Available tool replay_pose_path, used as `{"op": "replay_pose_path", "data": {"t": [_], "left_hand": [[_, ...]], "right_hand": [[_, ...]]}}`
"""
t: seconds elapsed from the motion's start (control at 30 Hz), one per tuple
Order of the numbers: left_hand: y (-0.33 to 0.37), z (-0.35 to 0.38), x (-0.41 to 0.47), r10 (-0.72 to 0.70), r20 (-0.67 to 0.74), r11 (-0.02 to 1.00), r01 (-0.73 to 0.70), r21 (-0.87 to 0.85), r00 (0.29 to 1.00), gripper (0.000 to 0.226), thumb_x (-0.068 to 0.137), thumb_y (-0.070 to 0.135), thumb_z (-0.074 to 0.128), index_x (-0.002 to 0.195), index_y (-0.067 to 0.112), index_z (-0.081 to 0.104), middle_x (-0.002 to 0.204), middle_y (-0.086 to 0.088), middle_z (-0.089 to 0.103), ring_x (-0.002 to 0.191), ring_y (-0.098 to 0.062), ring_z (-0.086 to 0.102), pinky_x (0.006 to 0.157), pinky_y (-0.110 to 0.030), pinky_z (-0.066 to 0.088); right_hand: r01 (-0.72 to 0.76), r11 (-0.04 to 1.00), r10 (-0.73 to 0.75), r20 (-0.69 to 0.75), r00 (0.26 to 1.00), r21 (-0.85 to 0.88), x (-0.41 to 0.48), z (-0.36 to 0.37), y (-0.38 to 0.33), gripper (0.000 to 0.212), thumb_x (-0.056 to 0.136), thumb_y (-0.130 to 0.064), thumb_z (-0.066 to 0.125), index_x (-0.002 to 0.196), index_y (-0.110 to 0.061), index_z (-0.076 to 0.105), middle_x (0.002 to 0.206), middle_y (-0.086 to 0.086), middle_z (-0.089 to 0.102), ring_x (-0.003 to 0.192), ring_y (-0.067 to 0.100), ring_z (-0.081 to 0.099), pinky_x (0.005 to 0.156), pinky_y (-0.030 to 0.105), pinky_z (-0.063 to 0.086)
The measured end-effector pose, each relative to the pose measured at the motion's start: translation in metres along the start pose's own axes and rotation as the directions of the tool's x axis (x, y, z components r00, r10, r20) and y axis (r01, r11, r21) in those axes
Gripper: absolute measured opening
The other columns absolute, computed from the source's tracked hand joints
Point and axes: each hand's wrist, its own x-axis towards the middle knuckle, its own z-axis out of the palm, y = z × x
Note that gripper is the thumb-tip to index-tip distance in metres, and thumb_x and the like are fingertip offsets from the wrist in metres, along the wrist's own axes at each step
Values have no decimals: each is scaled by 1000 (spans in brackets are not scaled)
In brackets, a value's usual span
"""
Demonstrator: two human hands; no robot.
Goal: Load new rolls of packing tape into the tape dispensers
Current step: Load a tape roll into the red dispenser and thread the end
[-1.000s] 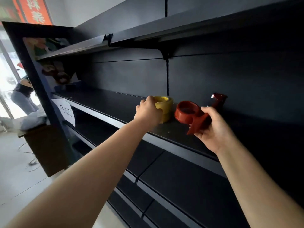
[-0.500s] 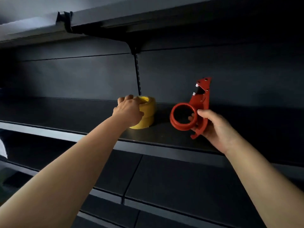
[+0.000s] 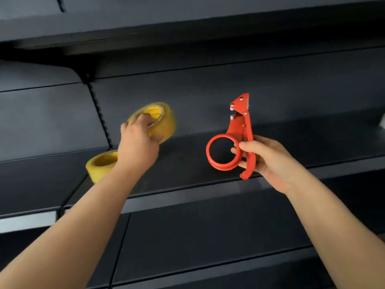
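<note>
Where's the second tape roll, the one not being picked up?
In the head view, the spare roll sits on the dark shelf at lower left, partly hidden behind the left hand.

Setting: retail shop interior, display aisle. Evidence: dark metal gondola shelving (image 3: pixel 187 170) in several tiers, with flat back panels (image 3: pixel 270 90), a slotted upright (image 3: pixel 100 119) for adjustable brackets, and a pale price-strip edge (image 3: pixel 27 222) along one shelf front. Stock on the shelf: one yellow tape roll (image 3: pixel 100 165).
</note>
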Motion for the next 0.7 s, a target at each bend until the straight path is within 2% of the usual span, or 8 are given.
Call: {"op": "replay_pose_path", "data": {"t": [0.1,0.2,0.33,0.4,0.47,0.57,0.63,0.7], "left_hand": [[44,15,-13,110,61,974,-96,-203,992,40,88,12,68,126,9,58,132,-9,55,122,-31,49,100,-39,39],[88,31,-33,238,85,895,-185,-406,967,34,87,10,69,119,12,60,131,0,57,119,-20,51,101,-36,41],[143,55,-60,431,137,724,-251,-642,892,26,85,10,69,101,26,57,124,12,55,114,2,52,90,-19,43],[173,69,-72,535,147,661,-304,-686,832,27,82,15,68,98,33,55,125,14,52,117,2,50,90,-20,45],[204,85,-85,623,142,618,-372,-693,769,31,80,15,68,100,35,54,127,13,49,121,1,47,93,-18,42],[253,108,-108,707,132,571,-451,-686,694,29,81,15,68,103,28,57,127,11,48,122,-4,47,94,-13,39],[281,124,-123,744,127,553,-497,-669,656,26,82,16,68,106,23,59,124,9,48,120,-11,49,92,-19,43],[305,140,-135,770,117,537,-538,-650,627,26,84,19,67,108,21,59,124,12,46,118,-15,50,93,-25,45]], "right_hand": [[-30,995,39,-85,996,96,-15,-33,-3,22,93,-11,55,109,-7,70,105,15,71,111,27,67,88,40,56],[-55,984,80,-139,987,172,-34,-72,-7,31,94,-12,52,118,3,63,108,19,70,106,24,70,89,43,56],[-68,992,89,-196,977,111,-66,-131,-14,22,94,-16,56,107,-5,69,99,14,71,103,28,68,100,52,49],[-68,993,86,-207,975,93,-81,-163,-20,19,92,-22,59,101,-9,70,94,12,69,99,30,64,101,54,45],[-74,992,96,-224,970,104,-95,-195,-24,26,91,-27,61,104,-6,69,89,10,67,97,29,61,103,53,44],[-86,988,114,-234,965,125,-114,-240,-28,38,89,-31,63,113,-2,65,90,11,67,97,31,60,105,56,41],[-86,986,117,-230,966,142,-126,-268,-30,41,90,-32,61,117,-1,64,88,9,68,98,32,60,106,59,41],[-87,984,122,-232,965,157,-137,-293,-34,44,93,-33,58,122,1,63,82,5,70,99,28,62,106,56,43]]}}
